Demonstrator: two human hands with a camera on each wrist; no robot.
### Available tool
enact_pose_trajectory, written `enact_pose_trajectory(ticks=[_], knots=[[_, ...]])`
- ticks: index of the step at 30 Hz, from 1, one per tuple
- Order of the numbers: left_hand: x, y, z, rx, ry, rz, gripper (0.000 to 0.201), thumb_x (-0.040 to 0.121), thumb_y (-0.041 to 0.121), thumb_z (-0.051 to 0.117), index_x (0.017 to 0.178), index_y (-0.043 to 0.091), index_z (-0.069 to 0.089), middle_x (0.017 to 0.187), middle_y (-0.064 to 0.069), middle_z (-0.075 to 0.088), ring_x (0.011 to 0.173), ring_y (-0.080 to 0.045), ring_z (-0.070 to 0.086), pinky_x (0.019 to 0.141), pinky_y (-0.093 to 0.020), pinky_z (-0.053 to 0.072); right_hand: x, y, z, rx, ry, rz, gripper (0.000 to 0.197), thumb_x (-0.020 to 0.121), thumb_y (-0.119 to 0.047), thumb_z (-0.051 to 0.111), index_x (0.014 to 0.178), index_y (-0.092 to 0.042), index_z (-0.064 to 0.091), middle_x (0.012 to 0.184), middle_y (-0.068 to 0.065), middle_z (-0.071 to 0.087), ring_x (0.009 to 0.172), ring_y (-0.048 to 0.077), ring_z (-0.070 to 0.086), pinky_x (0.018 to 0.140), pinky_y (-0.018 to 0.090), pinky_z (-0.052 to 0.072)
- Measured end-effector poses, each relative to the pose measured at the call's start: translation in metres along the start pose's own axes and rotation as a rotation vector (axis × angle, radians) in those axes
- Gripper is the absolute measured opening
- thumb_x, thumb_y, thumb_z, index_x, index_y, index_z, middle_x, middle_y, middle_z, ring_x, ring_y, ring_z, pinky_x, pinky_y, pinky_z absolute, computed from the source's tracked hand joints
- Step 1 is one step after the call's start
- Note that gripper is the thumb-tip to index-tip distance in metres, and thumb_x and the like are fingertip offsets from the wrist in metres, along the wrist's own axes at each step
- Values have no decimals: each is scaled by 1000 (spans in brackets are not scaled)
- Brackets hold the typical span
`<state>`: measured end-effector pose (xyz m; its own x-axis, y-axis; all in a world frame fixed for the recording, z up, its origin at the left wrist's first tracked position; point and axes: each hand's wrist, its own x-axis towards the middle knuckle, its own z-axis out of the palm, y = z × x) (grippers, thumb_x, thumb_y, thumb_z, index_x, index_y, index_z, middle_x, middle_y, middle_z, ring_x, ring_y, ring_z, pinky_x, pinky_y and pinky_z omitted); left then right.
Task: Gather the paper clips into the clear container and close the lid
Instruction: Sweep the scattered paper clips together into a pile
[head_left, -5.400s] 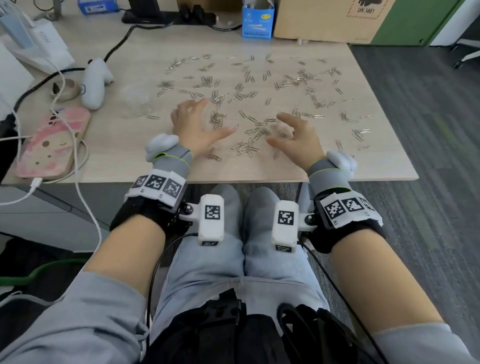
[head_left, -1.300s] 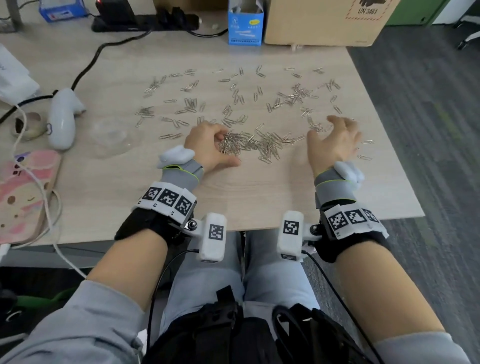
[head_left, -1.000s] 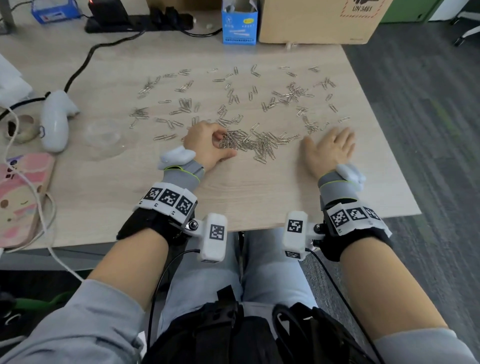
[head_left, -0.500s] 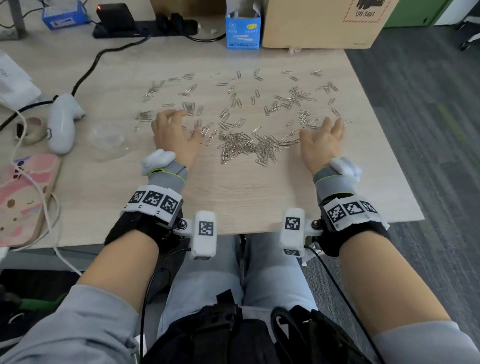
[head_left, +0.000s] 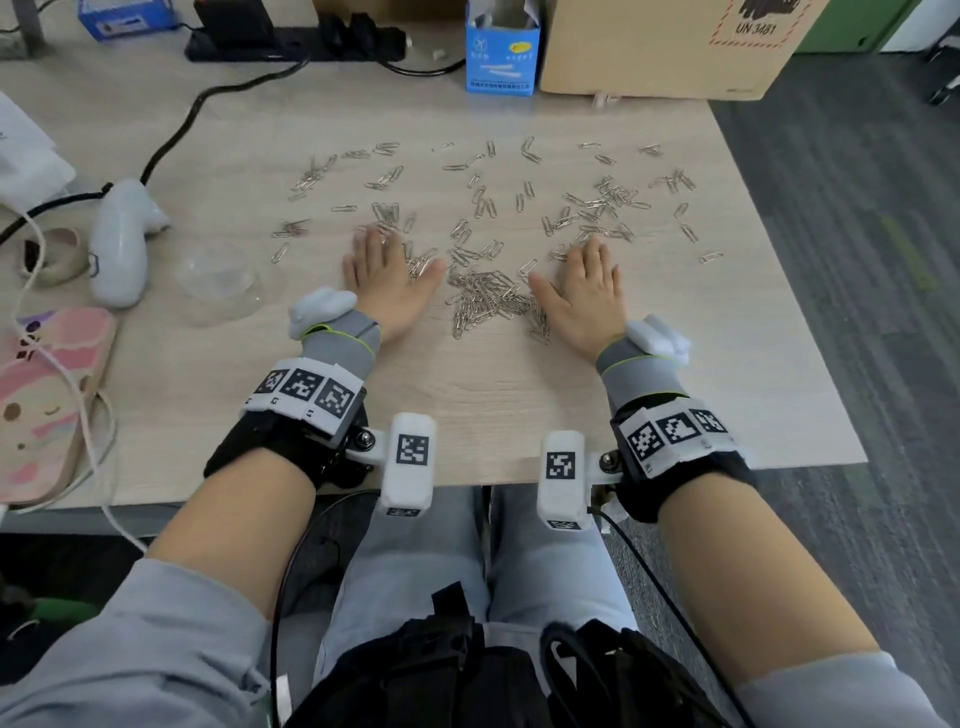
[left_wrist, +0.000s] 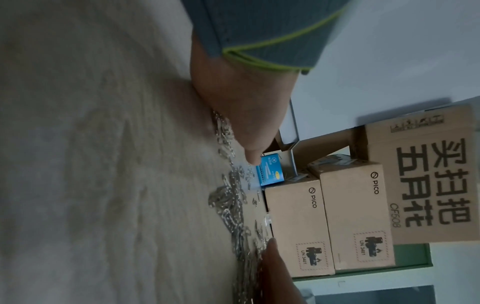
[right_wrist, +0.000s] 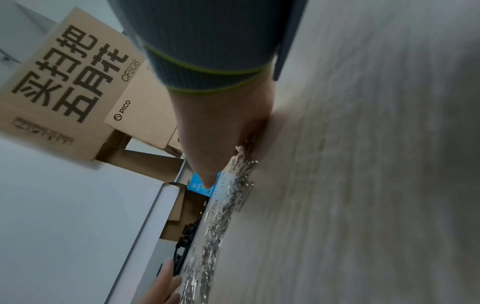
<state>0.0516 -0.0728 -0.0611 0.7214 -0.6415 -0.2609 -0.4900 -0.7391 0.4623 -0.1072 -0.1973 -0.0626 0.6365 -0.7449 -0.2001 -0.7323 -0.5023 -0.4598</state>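
Note:
A dense pile of silver paper clips (head_left: 485, 296) lies on the wooden desk (head_left: 493, 410) between my two hands. More loose clips (head_left: 592, 208) are scattered farther back. My left hand (head_left: 387, 275) lies flat, palm down, just left of the pile, fingers straight over some clips. Right of the pile my right hand (head_left: 584, 291) also lies flat with straight fingers. The clear container (head_left: 218, 283) sits on the desk left of my left hand, apart from it. In the left wrist view the thumb (left_wrist: 249, 131) rests against the clips (left_wrist: 228, 197); the right wrist view shows the clips (right_wrist: 233, 189) beside my thumb (right_wrist: 207, 164).
A white controller (head_left: 122, 241), a pink phone case (head_left: 47, 395) and cables lie along the left. A blue box (head_left: 501, 49), a cardboard box (head_left: 670, 47) and a power strip (head_left: 296, 36) stand at the back. The desk's right edge drops to grey carpet.
Both hands have slid inward toward the pile and flattened on the desk. The clips between them are packed tighter than half a second ago.

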Motion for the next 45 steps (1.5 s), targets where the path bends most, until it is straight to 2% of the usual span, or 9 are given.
enact_pose_trajectory(ticks=[6,11,15,20,24,30,38,41,45], knots=[[22,-15,-30,7,247,-125,66,93,42,37,146,10,12,157,-16,-2,144,-32,-12,118,-47,-6,9,-1,-17,261,22,13,71,97,-39,38,148,-1,6,159,12,-7,148,22,-4,121,32,1],[35,-28,-29,68,193,-269,71,93,50,31,146,8,9,157,-15,-5,144,-33,-13,118,-48,-8,17,3,-14,176,-9,-20,63,98,-37,35,148,-4,15,159,9,-1,148,21,-5,119,34,-3],[32,-11,-15,-5,123,-115,66,94,45,31,145,6,14,157,-13,-1,145,-29,-7,120,-42,-5,19,8,-14,186,-8,-76,52,99,-34,36,144,-8,31,159,5,10,148,20,3,118,33,-1],[28,19,3,-45,-19,143,52,96,38,32,135,2,34,151,-17,24,143,-31,12,119,-39,9,22,14,-21,456,80,-144,36,97,-17,44,123,4,56,142,12,47,135,22,39,104,16,24],[16,37,-5,-248,-95,243,47,94,34,41,130,3,42,139,-19,38,141,-31,19,109,-23,15,31,29,-33,578,320,24,45,94,-22,44,134,-2,47,147,10,41,141,21,30,117,26,20],[25,21,-14,-163,83,118,49,95,29,42,139,10,32,156,-14,12,145,-30,-9,117,-46,-3,55,56,-46,174,279,306,62,95,-29,41,146,0,21,157,16,11,147,30,1,119,41,1],[30,29,12,85,-55,192,59,96,45,27,147,21,9,158,-5,-8,144,-22,-16,116,-41,-13,51,27,-21,109,35,-21,80,80,-52,21,137,3,33,152,16,23,142,29,17,117,44,14],[33,37,12,29,-148,234,59,97,43,27,147,18,8,158,-4,-8,144,-20,-18,116,-39,-14,46,8,-20,139,-62,-136,51,98,-30,34,136,4,37,154,17,22,144,28,14,114,30,11],[44,34,-6,-326,-113,240,53,96,31,39,142,7,26,156,-14,10,145,-22,-10,119,-37,-5,51,1,-32,439,59,-92,38,97,-20,43,121,7,54,126,23,57,117,28,52,87,18,37]])
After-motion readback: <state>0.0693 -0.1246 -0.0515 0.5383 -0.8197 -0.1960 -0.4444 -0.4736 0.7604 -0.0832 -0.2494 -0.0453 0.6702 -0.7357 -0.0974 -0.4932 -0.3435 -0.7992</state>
